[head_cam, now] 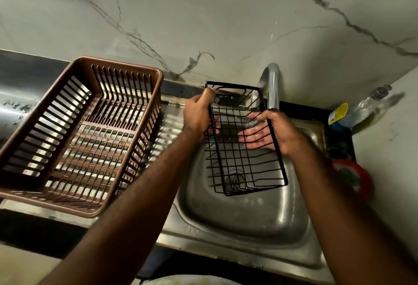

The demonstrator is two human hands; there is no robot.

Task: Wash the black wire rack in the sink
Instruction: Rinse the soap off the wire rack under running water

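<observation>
Black wire rack (245, 158) is held up over the sink (248, 221), tilted, its near end low above the drain (235, 180) and its far end raised towards the back edge of the sink. I see the left hand (199, 115) at the rack's far left corner, fingers curled tight over the top rim wire. The right hand (271, 133) has the rack's right side rail: the rail crosses the palm, the thumb lies on the inner side, and the fingers (251, 136) stretch out nearly straight beneath the mesh, glistening wet. I cannot tell whether water is running. The tap (272, 88) arches over the back of the sink, its spout just above the right hand. Left of the sink, a brown slatted plastic basket (122, 64) stands on the steel draining board (172, 124). At the sink's back right corner lies a clear bottle (362, 108) with a yellow label. Just right of the sink is a blurred red thing (359, 178) that I cannot make out. Behind the sink rises a veined marble wall (203, 13)
</observation>
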